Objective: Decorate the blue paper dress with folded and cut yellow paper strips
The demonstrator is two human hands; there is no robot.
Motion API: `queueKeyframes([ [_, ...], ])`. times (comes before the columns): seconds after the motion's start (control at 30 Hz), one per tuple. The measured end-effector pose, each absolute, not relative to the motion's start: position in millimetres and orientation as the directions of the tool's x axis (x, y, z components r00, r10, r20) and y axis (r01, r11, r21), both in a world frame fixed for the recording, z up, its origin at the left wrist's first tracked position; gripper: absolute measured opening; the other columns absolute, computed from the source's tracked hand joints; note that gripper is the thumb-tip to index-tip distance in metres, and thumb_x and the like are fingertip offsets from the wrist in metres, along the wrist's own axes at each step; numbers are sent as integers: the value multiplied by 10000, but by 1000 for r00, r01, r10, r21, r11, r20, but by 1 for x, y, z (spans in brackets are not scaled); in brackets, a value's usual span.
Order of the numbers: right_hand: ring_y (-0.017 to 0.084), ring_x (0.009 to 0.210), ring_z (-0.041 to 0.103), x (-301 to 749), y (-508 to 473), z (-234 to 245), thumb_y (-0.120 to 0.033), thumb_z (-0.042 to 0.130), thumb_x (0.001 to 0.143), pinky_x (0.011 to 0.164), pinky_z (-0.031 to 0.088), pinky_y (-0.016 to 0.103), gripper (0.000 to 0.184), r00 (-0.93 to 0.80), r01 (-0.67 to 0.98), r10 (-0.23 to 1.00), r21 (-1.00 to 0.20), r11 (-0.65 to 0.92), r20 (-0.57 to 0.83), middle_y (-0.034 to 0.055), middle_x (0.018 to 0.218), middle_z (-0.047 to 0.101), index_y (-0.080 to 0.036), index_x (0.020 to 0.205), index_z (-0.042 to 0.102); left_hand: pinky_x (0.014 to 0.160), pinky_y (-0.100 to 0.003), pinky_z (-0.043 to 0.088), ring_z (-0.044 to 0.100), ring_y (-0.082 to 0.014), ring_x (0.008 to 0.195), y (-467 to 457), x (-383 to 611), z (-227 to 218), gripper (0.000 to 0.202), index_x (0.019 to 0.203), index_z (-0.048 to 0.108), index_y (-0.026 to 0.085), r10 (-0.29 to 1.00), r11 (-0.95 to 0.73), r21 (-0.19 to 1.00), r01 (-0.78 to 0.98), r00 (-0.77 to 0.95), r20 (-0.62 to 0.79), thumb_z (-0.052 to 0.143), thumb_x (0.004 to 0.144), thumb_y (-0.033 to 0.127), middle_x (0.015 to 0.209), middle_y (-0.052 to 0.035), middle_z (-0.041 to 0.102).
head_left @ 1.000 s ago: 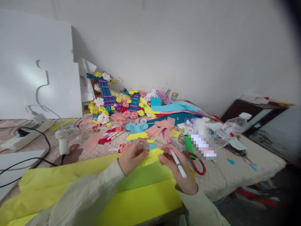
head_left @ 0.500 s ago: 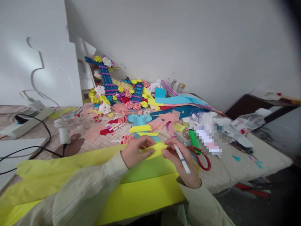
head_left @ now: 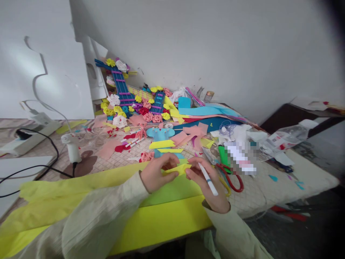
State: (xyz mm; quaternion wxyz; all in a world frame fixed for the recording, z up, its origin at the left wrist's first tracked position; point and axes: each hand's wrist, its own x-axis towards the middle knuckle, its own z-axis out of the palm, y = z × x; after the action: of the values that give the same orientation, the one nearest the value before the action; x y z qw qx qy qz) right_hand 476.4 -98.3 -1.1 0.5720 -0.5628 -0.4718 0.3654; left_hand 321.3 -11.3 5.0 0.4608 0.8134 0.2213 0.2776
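My left hand (head_left: 156, 173) and my right hand (head_left: 208, 187) meet over a small folded piece of yellow paper (head_left: 178, 169), and both pinch it between thumb and fingers. A white pen with a blue band (head_left: 208, 179) also lies across the fingers of my right hand, pointing down to the right. Under my hands a large yellow-green sheet (head_left: 161, 223) lies over my lap and the bed's edge. Red-handled scissors (head_left: 231, 178) lie just right of my right hand.
A heap of coloured paper, paper flowers (head_left: 147, 117) and blue ladder-like frames (head_left: 121, 86) fills the far middle. A glue gun (head_left: 71, 149) with its cable and a power strip (head_left: 29, 138) sit at left. A crumpled plastic bottle (head_left: 288, 138) lies at right. White boards lean on the wall.
The view has tilted, so everything sits a little higher and to the right. My hands stay together on the yellow paper, which now looks folded flatter between the fingers.
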Motion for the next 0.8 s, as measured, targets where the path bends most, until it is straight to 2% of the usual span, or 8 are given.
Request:
queueKeyframes([
  [0.2,140,624,569,478,-97,-2,-304,606,723,581,472,276,213,284,174,952,-983,66,114,-19,677,557,-218,899,521,579,-251,432,513,-118,627,-8,322,0,217,959,474,164,633,-469,872,141,742,220,499,760,250,714,1,516],
  [0.47,158,720,595,492,-99,-14,-307,616,733,625,483,279,255,183,230,978,-972,57,101,25,814,623,-210,952,531,544,-241,414,502,-115,572,-11,324,-7,241,970,493,173,625,-513,828,228,760,178,516,735,222,642,27,522],
  [0.67,163,719,602,505,-93,-20,-310,605,738,640,485,287,209,227,290,964,-955,68,137,20,789,627,-199,905,545,542,-239,438,558,-139,685,-6,321,-9,337,1055,468,183,648,-576,751,322,741,179,527,726,230,843,-36,606],
  [0.8,170,740,605,512,-82,-23,-318,601,738,654,478,294,221,217,302,963,-949,88,158,25,793,627,-193,909,539,632,-306,450,550,-163,728,1,319,-6,292,1015,497,170,657,-651,652,389,719,227,525,726,208,894,-59,599],
])
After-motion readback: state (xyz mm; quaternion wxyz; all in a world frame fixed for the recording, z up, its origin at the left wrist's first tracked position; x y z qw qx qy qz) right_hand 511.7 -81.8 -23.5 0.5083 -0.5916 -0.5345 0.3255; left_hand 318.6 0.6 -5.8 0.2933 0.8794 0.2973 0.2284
